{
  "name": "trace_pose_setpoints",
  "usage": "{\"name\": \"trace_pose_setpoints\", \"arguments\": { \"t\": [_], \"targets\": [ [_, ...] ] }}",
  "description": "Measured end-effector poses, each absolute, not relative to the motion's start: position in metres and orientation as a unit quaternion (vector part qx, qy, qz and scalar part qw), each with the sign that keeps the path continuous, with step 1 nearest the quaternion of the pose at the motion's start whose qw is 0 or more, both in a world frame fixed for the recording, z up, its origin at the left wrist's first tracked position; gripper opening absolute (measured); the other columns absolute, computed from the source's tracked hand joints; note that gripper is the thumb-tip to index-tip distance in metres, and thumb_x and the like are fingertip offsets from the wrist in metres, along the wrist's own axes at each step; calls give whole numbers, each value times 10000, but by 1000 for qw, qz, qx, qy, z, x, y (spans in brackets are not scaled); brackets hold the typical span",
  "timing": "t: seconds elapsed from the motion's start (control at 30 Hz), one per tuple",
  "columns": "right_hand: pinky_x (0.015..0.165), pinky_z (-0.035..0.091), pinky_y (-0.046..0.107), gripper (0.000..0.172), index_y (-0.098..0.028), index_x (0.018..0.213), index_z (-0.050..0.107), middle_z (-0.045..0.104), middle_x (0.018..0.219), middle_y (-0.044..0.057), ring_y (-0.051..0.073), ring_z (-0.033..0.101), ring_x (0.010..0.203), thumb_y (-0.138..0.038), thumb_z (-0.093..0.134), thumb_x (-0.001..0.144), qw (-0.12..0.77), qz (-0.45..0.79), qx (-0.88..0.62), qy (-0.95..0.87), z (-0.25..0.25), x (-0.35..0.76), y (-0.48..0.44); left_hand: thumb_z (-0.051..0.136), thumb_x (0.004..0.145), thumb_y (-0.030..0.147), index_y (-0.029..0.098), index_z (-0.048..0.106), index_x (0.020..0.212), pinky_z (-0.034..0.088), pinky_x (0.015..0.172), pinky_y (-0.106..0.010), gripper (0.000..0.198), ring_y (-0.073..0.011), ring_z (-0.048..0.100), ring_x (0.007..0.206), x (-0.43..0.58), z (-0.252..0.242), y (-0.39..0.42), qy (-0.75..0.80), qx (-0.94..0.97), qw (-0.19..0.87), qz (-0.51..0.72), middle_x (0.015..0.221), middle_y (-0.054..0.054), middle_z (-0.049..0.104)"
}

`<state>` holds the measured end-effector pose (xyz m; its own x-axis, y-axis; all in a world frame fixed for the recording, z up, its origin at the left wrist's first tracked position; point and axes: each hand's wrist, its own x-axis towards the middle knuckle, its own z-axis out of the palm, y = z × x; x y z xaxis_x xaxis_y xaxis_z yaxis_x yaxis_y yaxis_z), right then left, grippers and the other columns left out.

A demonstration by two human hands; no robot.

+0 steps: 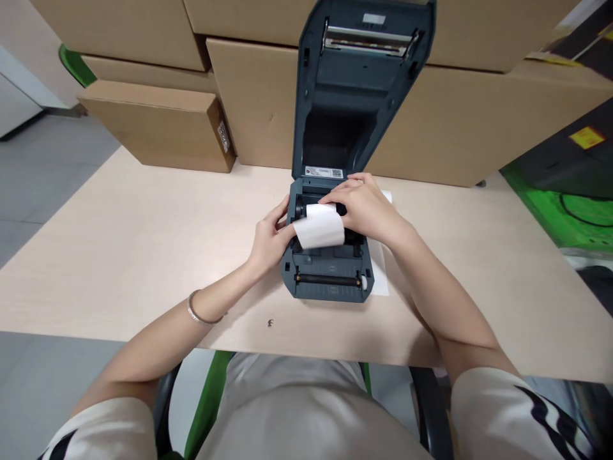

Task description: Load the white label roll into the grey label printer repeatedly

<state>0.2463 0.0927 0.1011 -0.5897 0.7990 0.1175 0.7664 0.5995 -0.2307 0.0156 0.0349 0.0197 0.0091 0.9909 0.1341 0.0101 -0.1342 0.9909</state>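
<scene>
A dark blue-grey label printer (330,291) stands on the table with its lid (366,80) raised. Inside its bay sits a white paper roll (320,231), its loose end curling toward the front. My left hand (272,237) is closed on the printer's left wall, fingers along the outside and thumb inside by the paper's left edge. From the right, my right hand (366,206) reaches over the bay, its bent fingers at the roll's right end; some fingertips are hidden. Across the front runs a black roller (328,280).
Brown cardboard boxes (258,102) line the back of the light wooden table (143,243), with a smaller box (158,128) at the left. A white sheet (380,275) lies partly under the printer. A small dark mark (270,323) is near the front edge.
</scene>
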Motion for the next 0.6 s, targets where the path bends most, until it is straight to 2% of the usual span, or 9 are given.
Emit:
{"name": "trace_pose_setpoints", "arguments": {
  "t": [0.17, 0.33, 0.43, 0.5, 0.53, 0.6],
  "targets": [
    [1106, 420, 574, 329, -189, 1199, 911, 856, 1213, 166, 388, 676, 1211, -136, 646, 1010, 42, -40, -461, -886, 98, 232, 90, 812, 868, 383, 186, 775, 1496, 593, 1298, -541, 659, -421, 638, 1602, 17, 19, 35, 449, 544, 463, 536, 1717, -124, 676],
    [1094, 414, 562, 375, -145, 1024, 885, 845, 1001, 179, 363, 685, 1077, -148, 514, 1071, 31, -28, -475, -879, 95, 227, 88, 758, 835, 285, 180, 752, 1530, 584, 1311, -553, 704, -408, 644, 1595, 16, 16, 37, 457, 541, 460, 535, 1708, -113, 686],
    [1093, 444, 561, 574, -183, 936, 851, 820, 906, 149, 340, 702, 972, -337, 355, 1182, 126, 90, -486, -860, 99, 230, 87, 736, 827, 259, 170, 714, 1586, 580, 1319, -567, 765, -408, 651, 1589, 15, 15, 37, 465, 539, 459, 532, 1714, -118, 679],
    [1023, 500, 497, 763, -224, 898, 822, 819, 911, 111, 307, 720, 940, -565, 219, 1217, 207, 233, -479, -821, 107, 235, 84, 740, 839, 264, 174, 695, 1613, 581, 1317, -580, 780, -410, 662, 1576, 14, 15, 37, 466, 538, 463, 528, 1714, -116, 679],
    [955, 520, 452, 812, -236, 853, 789, 812, 904, 92, 285, 719, 918, -693, 213, 1197, 230, 299, -463, -802, 113, 239, 82, 743, 844, 267, 176, 691, 1617, 584, 1313, -583, 780, -409, 669, 1568, 14, 15, 37, 466, 539, 464, 527, 1712, -113, 681],
    [810, 508, 374, 747, -238, 773, 700, 769, 849, 55, 237, 683, 850, -857, 435, 1097, 227, 369, -412, -801, 126, 247, 75, 749, 856, 278, 186, 691, 1617, 594, 1300, -578, 769, -403, 688, 1546, 14, 14, 37, 463, 542, 463, 527, 1713, -107, 681]
  ]
}}
